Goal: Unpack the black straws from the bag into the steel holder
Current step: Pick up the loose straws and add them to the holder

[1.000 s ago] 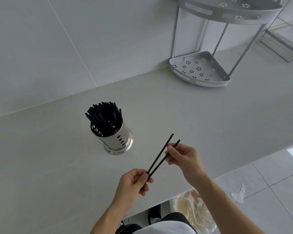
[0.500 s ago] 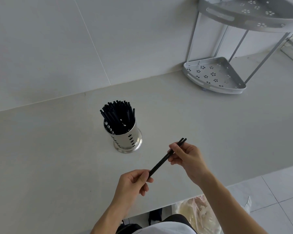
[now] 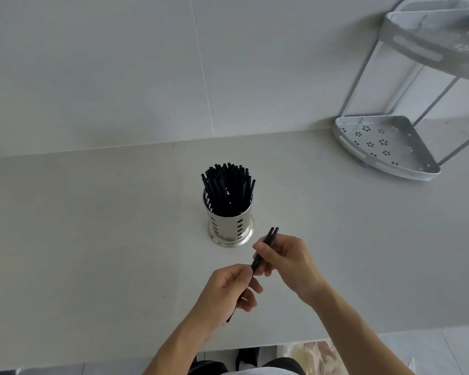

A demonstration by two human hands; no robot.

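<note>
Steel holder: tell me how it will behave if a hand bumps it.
The steel holder probably resists tipping: its base flares wide. The packed black straws stand well above its rim, so a high knock might rock it. It could slide on the smooth counter.

No readable text, labels, brands or numbers anywhere. Steel holder [image 3: 229, 226] shows only punched holes; corner rack [image 3: 385, 147] shows only flower-shaped cutouts. Nothing printed on either.

Holder [image 3: 229, 226] on counter [image 3: 92, 239], straws [image 3: 228, 185] inside; rack [image 3: 385, 147] behind-right.
</note>
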